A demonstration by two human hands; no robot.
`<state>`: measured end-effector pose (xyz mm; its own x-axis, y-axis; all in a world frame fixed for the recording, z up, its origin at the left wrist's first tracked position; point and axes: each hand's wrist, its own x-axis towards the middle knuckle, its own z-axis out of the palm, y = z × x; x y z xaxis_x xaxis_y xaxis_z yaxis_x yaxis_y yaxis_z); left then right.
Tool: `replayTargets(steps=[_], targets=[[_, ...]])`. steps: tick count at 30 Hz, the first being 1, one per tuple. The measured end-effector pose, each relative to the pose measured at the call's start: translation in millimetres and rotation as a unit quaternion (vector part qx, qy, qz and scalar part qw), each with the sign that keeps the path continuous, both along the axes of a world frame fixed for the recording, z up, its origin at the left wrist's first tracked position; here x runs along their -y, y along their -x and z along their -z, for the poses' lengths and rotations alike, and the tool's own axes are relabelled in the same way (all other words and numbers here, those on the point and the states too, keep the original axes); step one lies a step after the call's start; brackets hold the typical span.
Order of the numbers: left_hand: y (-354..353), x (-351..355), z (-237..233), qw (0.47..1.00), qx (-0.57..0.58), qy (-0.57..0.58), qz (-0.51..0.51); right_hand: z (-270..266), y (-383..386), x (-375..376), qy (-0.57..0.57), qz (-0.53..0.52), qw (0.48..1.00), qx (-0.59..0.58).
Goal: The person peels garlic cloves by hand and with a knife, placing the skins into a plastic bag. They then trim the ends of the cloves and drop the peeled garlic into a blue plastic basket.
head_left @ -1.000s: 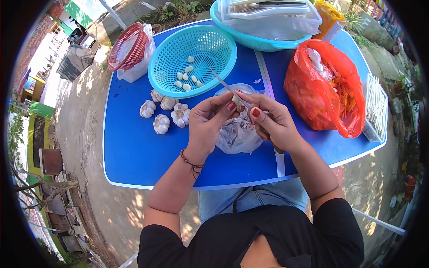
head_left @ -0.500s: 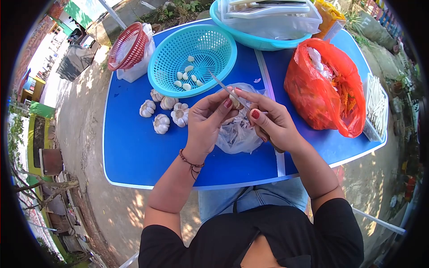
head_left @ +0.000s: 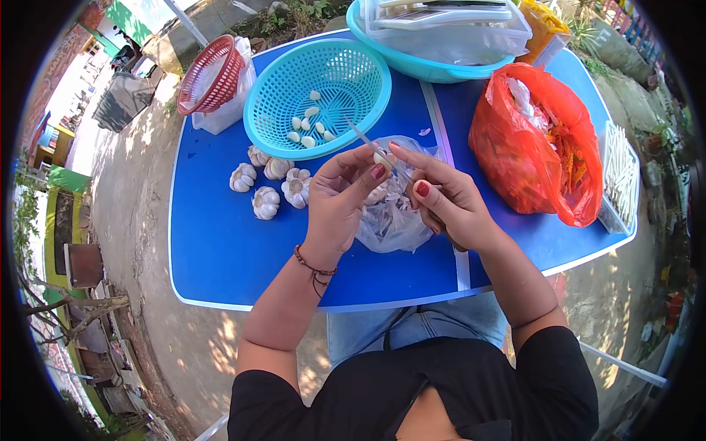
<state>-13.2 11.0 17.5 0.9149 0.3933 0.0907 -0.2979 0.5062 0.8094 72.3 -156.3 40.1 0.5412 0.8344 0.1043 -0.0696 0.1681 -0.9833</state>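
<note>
Nearest to the camera, both hands are up off the blue table (head_left: 220, 250), meeting right over a clear plastic bag (head_left: 393, 224). The left hand (head_left: 338, 206) has its thumb and fingertips pinched on a garlic clove (head_left: 380, 156). The right hand (head_left: 448, 209) is closed around a small knife (head_left: 362, 138), with the blade poking out toward 11 o'clock past the clove. The thumb is up near the clove, I'd guess to steady the cut.

The bag seems to sit directly underneath so the papery skins drop into it rather than onto the table. There's pale scrap visible inside.

At about 9 o'clock from the hands is a cluster of whole garlic bulbs (head_left: 268, 184), within easy reach of the left hand. Further out at 11 o'clock, a teal basket (head_left: 346, 66) holds a few peeled cloves (head_left: 309, 128), which keeps them apart from the unpeeled ones.

At 3 o'clock there's a red plastic bag (head_left: 537, 147) slumped open, and past that a clear box of white sticks (head_left: 618, 173). A red basket (head_left: 209, 77) is at the far left corner.
</note>
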Motion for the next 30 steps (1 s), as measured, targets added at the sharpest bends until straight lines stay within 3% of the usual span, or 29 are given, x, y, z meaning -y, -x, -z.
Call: replayTargets(steps=[30], targets=[[-1.2, 2.6, -1.4, 0.995, 0.01, -0.085, -0.049, -2.2, -1.7, 0.3, 0.026, -0.015, 0.999, -0.035]])
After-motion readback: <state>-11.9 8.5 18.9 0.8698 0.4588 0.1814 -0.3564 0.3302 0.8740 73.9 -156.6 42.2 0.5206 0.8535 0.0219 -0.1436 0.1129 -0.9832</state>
